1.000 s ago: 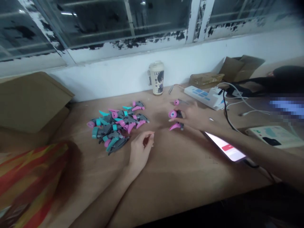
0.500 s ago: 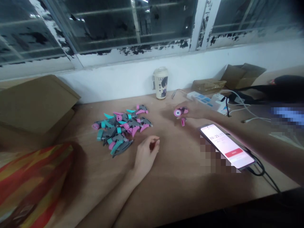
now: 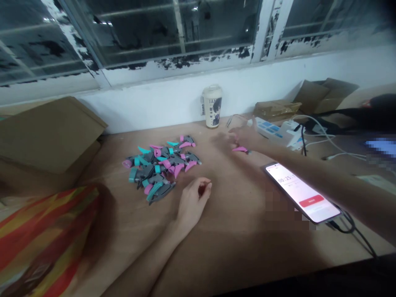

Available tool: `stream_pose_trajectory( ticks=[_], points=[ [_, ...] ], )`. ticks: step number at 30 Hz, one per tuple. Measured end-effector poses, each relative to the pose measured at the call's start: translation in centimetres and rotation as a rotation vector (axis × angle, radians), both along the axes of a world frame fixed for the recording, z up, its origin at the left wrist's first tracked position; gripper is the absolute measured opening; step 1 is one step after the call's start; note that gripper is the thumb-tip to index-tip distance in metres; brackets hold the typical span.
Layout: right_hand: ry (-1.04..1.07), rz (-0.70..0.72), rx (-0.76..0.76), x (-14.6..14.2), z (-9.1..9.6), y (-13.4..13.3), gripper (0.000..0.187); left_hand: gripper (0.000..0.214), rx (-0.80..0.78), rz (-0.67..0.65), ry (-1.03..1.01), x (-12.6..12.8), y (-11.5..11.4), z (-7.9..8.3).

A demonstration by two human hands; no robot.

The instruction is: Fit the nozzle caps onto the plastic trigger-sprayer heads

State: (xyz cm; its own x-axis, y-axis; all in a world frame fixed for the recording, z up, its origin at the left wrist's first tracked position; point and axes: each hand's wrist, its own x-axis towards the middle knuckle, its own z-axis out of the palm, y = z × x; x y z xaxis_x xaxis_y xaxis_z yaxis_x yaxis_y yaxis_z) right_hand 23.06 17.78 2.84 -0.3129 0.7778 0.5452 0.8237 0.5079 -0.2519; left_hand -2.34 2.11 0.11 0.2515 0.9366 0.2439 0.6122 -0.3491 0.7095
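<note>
My left hand [image 3: 194, 200] rests on the table with its fingers curled in and the thumb tip close to the forefinger. Nothing shows in the hollow between them. Left of it lies a loose pile of grey trigger spray heads [image 3: 154, 181] with pink and teal triggers and collars. My right hand [image 3: 246, 138], slightly blurred, is reached out with fingers apart, at the right of the table. Just below it lies a single spray head [image 3: 242, 149]; its pink trigger shows, and the hand hides part of the rest.
A lidded cup [image 3: 213, 108] stands by the wall. A phone [image 3: 305, 194] with a running timer lies under my right forearm, cable attached. A power strip [image 3: 272, 128] and cardboard boxes [image 3: 276, 109] are back right. A big carton [image 3: 52, 136] and striped bag [image 3: 49, 243] are left.
My right hand has let go of the pink spray head, which now lies turned on the table, and its fingers have spread. My left hand stays put. The view shifts slightly.
</note>
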Motion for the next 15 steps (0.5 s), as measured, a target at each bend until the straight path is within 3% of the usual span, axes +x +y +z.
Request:
stream_pose_trajectory(
  ticks=[4, 9, 12, 15],
  points=[
    [-0.156, 0.123, -0.129, -5.3, 0.9, -1.4, 0.02, 0.016, 0.004, -0.009, 0.004, 0.0, 0.0, 0.1],
    [-0.215, 0.306, -0.224, -12.5, 1.7, -2.4, 0.031, 0.017, -0.004, -0.001, 0.023, 0.0, 0.0, 0.1],
    [-0.223, 0.331, -0.284, -14.6, 1.5, -1.7, 0.038, 0.016, -0.007, -0.004, 0.038, 0.0, 0.1, -0.1],
    [-0.225, 0.322, -0.329, -15.3, 1.2, -1.0, 0.033, 0.014, -0.007, -0.001, 0.051, 0.0, 0.1, -0.2]
  ],
)
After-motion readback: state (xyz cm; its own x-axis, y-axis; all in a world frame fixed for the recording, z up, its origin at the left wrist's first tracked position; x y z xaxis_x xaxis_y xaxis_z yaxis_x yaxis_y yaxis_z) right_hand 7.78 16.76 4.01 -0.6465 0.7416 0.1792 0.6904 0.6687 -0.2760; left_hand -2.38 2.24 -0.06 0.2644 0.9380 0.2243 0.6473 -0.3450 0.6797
